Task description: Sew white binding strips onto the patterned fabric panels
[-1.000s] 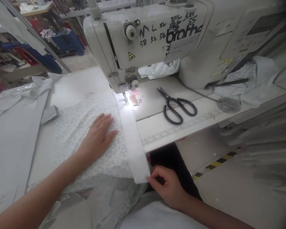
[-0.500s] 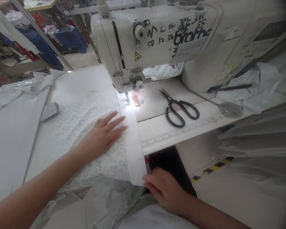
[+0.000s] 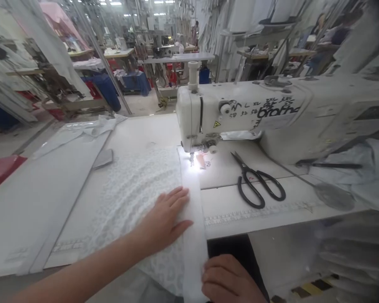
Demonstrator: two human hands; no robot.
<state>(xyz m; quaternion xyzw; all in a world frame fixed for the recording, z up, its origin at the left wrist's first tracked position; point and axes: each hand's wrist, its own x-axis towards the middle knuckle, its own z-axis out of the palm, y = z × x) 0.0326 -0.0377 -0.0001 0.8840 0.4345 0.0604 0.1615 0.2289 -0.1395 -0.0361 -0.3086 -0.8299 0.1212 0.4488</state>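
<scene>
A pale grey patterned fabric [image 3: 135, 181] lies on the sewing table, with a plain white fabric band [image 3: 194, 240] along its right edge. The far end of the band sits at the lit presser foot [image 3: 192, 159] of a white sewing machine [image 3: 192, 118]. My left hand [image 3: 167, 216] lies flat on the fabric, fingers stretched out, with thumb and fingertips at the seam beside the band. Closer to me, my right hand [image 3: 229, 280] is closed on the band's right edge at the table's front. Its fingertips are partly hidden.
Black-handled scissors [image 3: 255, 179] lie to the right of the needle, behind a printed ruler strip [image 3: 240, 216]. Crumpled pale cloth [image 3: 366, 172] lies at the far right. A large white panel [image 3: 63, 185] covers the left side. Other sewing stations stand behind.
The view has tilted up, showing more of the workshop. My left hand has drawn its fingers together, with the thumb now apart. My right hand still grips the band edge.
</scene>
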